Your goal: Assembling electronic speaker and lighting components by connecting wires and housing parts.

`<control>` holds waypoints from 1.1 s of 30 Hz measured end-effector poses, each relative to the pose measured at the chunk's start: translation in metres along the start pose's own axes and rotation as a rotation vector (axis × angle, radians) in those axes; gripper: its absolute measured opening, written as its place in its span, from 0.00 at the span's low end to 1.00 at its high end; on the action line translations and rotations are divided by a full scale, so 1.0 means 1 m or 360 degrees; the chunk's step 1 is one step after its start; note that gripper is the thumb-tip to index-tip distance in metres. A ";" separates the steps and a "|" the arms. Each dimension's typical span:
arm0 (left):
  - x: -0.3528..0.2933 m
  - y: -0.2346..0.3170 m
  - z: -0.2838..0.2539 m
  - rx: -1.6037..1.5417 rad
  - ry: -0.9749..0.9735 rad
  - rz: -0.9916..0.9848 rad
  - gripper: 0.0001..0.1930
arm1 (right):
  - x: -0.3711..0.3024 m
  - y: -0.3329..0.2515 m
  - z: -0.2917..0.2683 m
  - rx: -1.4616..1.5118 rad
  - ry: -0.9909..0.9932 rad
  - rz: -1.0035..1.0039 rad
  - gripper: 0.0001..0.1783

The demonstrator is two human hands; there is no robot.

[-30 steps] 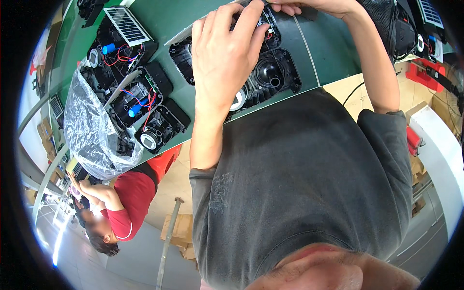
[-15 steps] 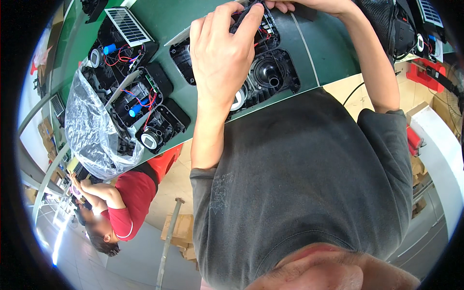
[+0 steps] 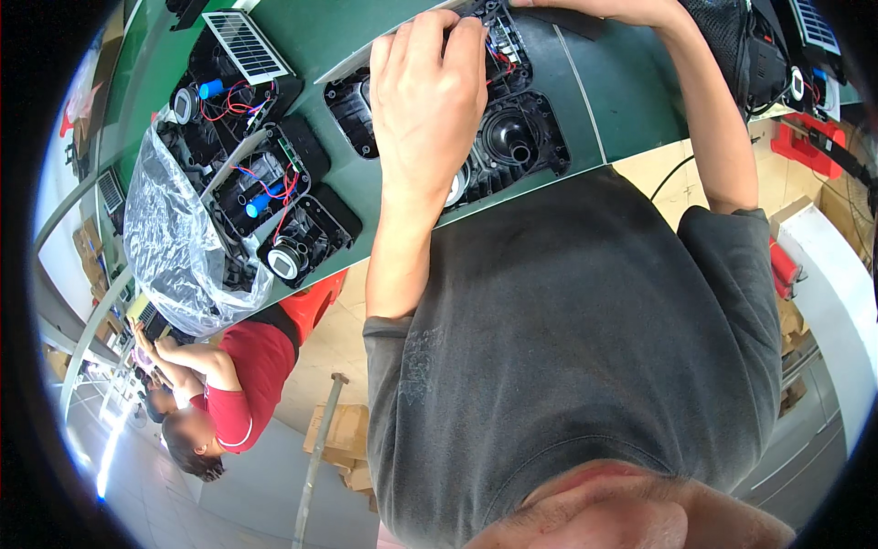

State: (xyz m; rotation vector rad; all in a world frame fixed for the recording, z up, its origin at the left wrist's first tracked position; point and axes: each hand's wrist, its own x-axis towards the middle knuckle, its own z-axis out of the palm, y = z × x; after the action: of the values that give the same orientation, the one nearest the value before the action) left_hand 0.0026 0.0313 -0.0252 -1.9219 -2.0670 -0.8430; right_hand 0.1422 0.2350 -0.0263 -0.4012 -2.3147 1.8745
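My left hand point(image 3: 428, 102) is over an opened black plastic housing point(image 3: 519, 137) on the green table. Its fingers are bent and drawn together at the housing's far part; what they grip is hidden beneath them. Beside the fingers, red wires and a small circuit board point(image 3: 505, 41) show inside the casing. A round black speaker-like cone fills the near part, and a white-rimmed round piece point(image 3: 457, 186) peeks out by my left wrist. At the upper edge, my right hand point(image 3: 608, 7) is partly cut off, its fingers mostly out of sight, close to a dark flat strip point(image 3: 565, 22).
To the left stand several similar open housings point(image 3: 274, 188) with wires and blue cylinders, one with a solar panel point(image 3: 245, 46), beside a clear plastic bag point(image 3: 174, 247). A black mesh-covered device point(image 3: 732, 55) sits at right. A person in red point(image 3: 247, 384) works at left.
My left hand has shifted slightly right, and its thumb and fingers have drawn closer together. My right hand has moved up, so its fingers are now mostly beyond the picture's edge.
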 end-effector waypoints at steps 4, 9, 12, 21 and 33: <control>0.000 0.003 -0.001 0.0004 0.0022 -0.0022 0.06 | 0.001 0.005 -0.001 0.0282 -0.0025 -0.0486 0.08; 0.000 0.002 -0.003 -0.0042 0.0056 -0.0055 0.06 | 0.001 0.010 -0.001 -0.0229 0.0058 -0.0207 0.08; -0.001 0.002 -0.002 -0.0055 0.0068 -0.0044 0.07 | 0.001 0.014 0.003 -0.0295 0.0128 -0.0309 0.07; -0.003 -0.001 0.007 -0.0202 0.0200 -0.0087 0.06 | -0.001 0.023 0.012 -0.0274 0.0223 -0.0369 0.06; -0.003 -0.003 0.007 -0.0162 0.0077 -0.0098 0.06 | 0.000 -0.001 -0.003 -0.0431 -0.0038 -0.0350 0.09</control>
State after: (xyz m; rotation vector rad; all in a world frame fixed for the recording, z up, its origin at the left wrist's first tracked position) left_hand 0.0020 0.0327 -0.0329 -1.8764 -2.1026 -1.0164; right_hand 0.1428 0.2379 -0.0243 -0.1434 -2.5181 1.4815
